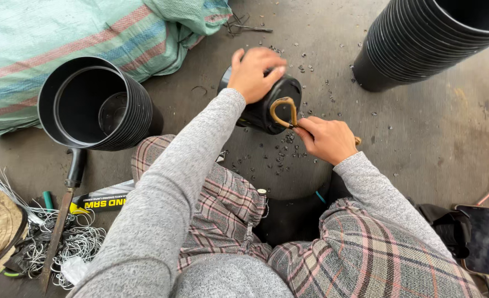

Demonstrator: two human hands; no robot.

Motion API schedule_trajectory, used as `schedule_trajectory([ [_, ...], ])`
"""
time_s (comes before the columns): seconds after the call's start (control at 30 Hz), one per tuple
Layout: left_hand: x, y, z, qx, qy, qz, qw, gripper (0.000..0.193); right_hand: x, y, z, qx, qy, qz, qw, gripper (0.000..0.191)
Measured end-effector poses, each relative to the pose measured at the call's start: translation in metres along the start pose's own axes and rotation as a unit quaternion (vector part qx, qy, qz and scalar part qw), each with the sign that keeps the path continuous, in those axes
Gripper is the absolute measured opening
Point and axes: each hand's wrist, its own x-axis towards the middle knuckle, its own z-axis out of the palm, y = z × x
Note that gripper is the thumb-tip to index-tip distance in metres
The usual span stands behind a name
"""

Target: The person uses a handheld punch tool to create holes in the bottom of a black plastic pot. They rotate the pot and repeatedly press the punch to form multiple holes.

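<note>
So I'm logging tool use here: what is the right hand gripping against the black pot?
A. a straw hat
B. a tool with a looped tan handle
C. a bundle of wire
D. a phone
B: the right hand grips a looped tan handle at the black pot, which the left hand steadies.
</note>
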Motion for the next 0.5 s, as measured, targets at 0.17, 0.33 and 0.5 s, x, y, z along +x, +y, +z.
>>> schedule_trajectory([
  [0.17, -0.004, -0.001, 0.021, 0.004, -0.040, -0.107, 0.993, 0.033, -0.011, -0.008, 0.003, -0.076, -0.047, 0.062, 0.994, 0.024],
  [0.33, -0.014, -0.004, 0.019, -0.016, -0.009, -0.140, 0.990, 0.033, -0.013, -0.011, 0.016, 0.101, -0.044, 0.138, 0.984, 0.025],
  [0.5, -0.030, -0.006, 0.017, -0.044, 0.050, -0.159, 0.985, 0.034, -0.007, -0.010, 0.024, 0.347, -0.174, 0.378, 0.841, 0.031],
])
